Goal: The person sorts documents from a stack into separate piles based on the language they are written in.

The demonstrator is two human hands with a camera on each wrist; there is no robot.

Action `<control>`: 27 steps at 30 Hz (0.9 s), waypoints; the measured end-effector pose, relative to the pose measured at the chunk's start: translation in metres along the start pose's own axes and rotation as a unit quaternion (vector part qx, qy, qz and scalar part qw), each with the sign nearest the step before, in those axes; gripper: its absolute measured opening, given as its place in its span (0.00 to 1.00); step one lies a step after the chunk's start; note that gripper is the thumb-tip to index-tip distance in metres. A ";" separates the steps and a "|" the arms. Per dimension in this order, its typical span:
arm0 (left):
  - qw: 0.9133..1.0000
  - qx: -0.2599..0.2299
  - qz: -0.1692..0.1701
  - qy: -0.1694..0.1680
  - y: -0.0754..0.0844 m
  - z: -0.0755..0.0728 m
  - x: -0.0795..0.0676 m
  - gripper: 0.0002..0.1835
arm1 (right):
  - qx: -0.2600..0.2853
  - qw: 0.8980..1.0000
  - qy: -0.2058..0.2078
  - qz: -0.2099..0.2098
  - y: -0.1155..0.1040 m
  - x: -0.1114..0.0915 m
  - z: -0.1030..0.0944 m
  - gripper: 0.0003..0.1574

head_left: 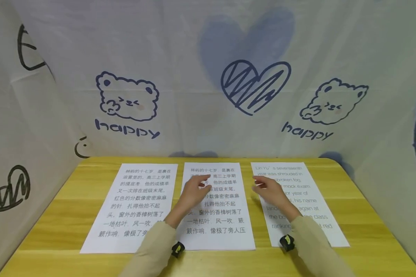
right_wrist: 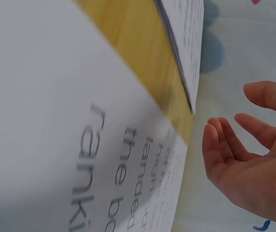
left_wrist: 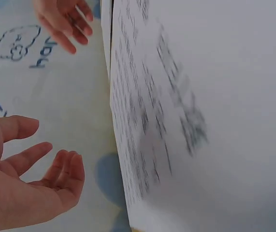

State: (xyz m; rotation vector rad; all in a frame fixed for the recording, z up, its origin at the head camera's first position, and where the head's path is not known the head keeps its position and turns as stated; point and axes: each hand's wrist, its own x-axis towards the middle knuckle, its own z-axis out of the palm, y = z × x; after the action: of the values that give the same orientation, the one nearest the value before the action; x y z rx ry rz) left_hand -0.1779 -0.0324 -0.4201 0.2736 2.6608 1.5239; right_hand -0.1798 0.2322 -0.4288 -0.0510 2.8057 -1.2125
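Above the middle sheet of paper (head_left: pixel 222 241), printed with Chinese text, hovers my left hand (head_left: pixel 194 190). Its thumb and fingers are loosely bent with gaps between them and hold nothing, as the left wrist view also shows of the left hand (left_wrist: pixel 29 191). Over the left edge of the right-hand sheet (head_left: pixel 312 211), which carries English text, is my right hand (head_left: pixel 272 190). In the right wrist view the right hand (right_wrist: pixel 251 164) has relaxed, slightly curved fingers with nothing between them. Both hands hide some of the printed lines.
A third sheet (head_left: pixel 135 204) with Chinese text lies at the left, partly overlapped by my left sleeve (head_left: pixel 152 246). All three lie side by side on a yellow wood-grain table (head_left: pixel 367 246). White cloth (head_left: pixel 194 92) with bear and heart drawings hangs behind and at both sides.
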 end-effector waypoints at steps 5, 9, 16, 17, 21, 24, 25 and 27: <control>0.999 -0.025 -0.040 0.012 -0.018 -0.024 -0.008 0.23 | 0.018 1.000 -0.010 -0.010 -0.014 -0.004 0.012 0.29; 0.998 -0.032 -0.055 0.011 -0.028 -0.034 -0.014 0.22 | 0.017 1.000 -0.015 -0.005 -0.019 -0.005 0.020 0.29; 0.994 -0.023 -0.103 -0.002 -0.044 -0.038 -0.013 0.25 | -0.010 1.000 -0.017 0.009 -0.018 -0.001 0.028 0.30; 0.994 -0.017 -0.108 -0.005 -0.045 -0.038 -0.012 0.26 | -0.012 1.000 -0.017 0.016 -0.017 0.001 0.029 0.31; 0.993 0.015 -0.120 -0.016 -0.050 -0.041 -0.009 0.29 | -0.008 0.999 -0.022 0.031 -0.012 0.004 0.034 0.32; 0.991 0.013 -0.132 -0.023 -0.053 -0.043 -0.008 0.30 | 0.002 0.999 -0.024 0.039 -0.010 0.006 0.036 0.33; 0.990 0.013 -0.137 -0.025 -0.054 -0.044 -0.009 0.30 | 0.005 0.999 -0.025 0.041 -0.009 0.006 0.037 0.34; 0.989 0.016 -0.143 -0.028 -0.056 -0.045 -0.009 0.31 | 0.008 0.999 -0.024 0.041 -0.007 0.007 0.038 0.34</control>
State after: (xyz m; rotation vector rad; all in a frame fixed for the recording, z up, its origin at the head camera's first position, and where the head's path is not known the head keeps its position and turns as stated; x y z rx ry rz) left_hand -0.1827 -0.0998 -0.4455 -0.0637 2.5481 1.3654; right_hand -0.1830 0.1997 -0.4499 0.0340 2.7270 -1.2002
